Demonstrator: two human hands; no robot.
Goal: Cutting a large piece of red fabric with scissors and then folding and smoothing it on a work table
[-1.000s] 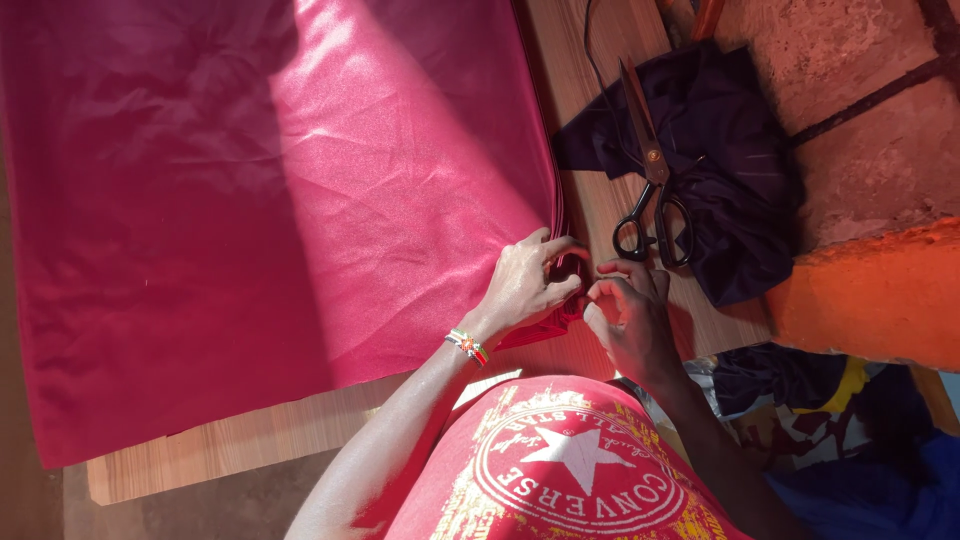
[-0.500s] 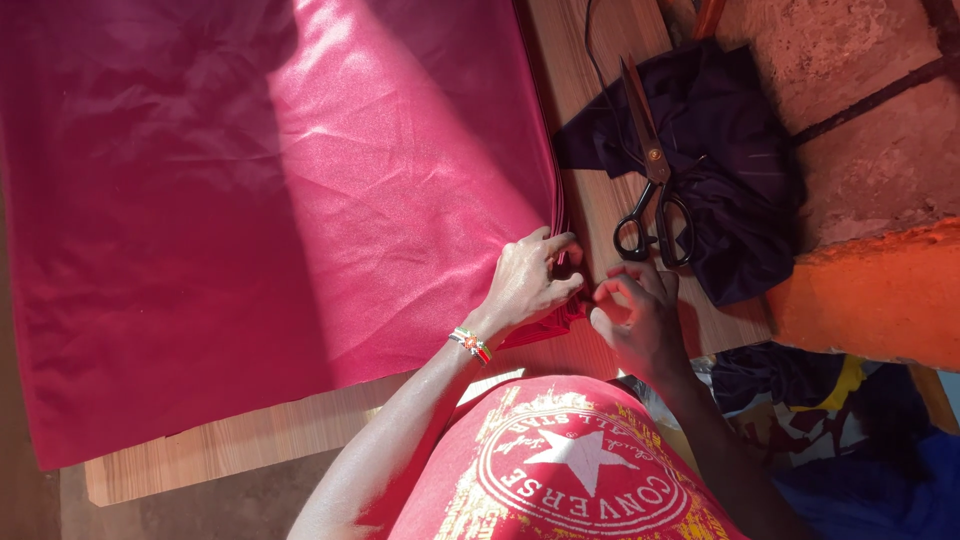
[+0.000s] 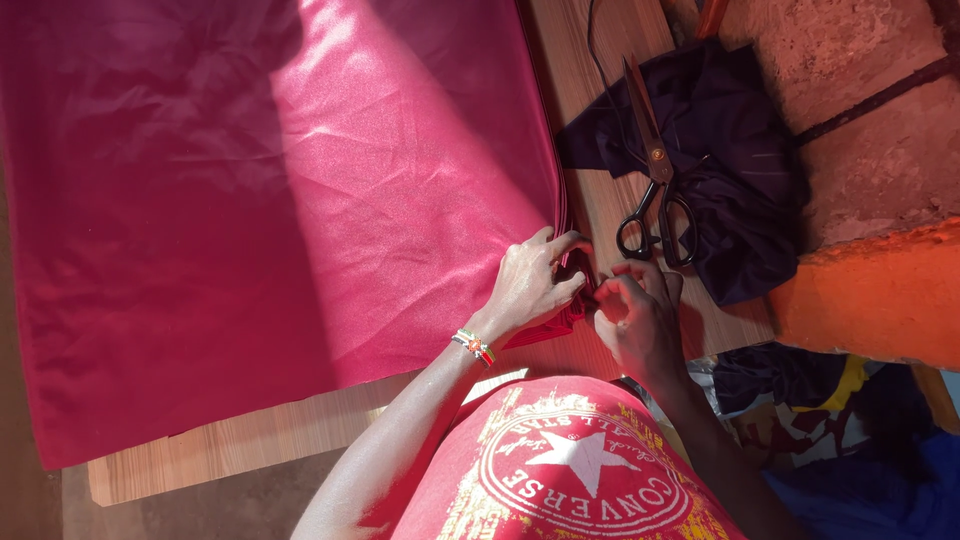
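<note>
We saw the pink cloth (image 3: 270, 210) spread over the wooden table (image 3: 240, 450), its folded edge running from twelve to six o'clock. Our left hand (image 3: 530, 285) pressed on its corner, fingers curled, pinching the fold. Our right hand (image 3: 635, 315), closed, gripped the same corner. Black scissors (image 3: 655, 180) lay at one o'clock, tips toward twelve.

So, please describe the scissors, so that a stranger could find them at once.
Start from the large pink fabric that covers most of the wooden table. Past its right edge lies a crumpled dark cloth. The scissors rest on that cloth: black looped handles and long blades, the only metal tool there.
</note>
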